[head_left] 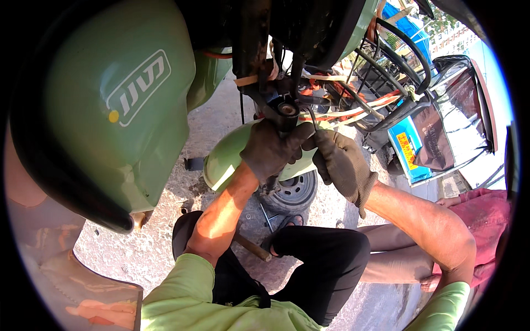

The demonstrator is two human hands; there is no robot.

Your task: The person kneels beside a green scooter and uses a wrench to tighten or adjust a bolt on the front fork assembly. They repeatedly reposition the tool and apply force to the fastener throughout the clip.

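**Two gloved hands at a dark metal part**

The left hand (269, 149) is closed around the metal part (277, 113) just below its round, open end. Touching it, the right hand (341, 164) has bent fingers beside a thin bent rod (313, 118); whether it grips the rod, I cannot tell. Beyond the hands sit a green fender (220, 160) and a wheel (291, 194). At right stands a person in red (479, 220), with a blue vehicle (401, 133) farther off.
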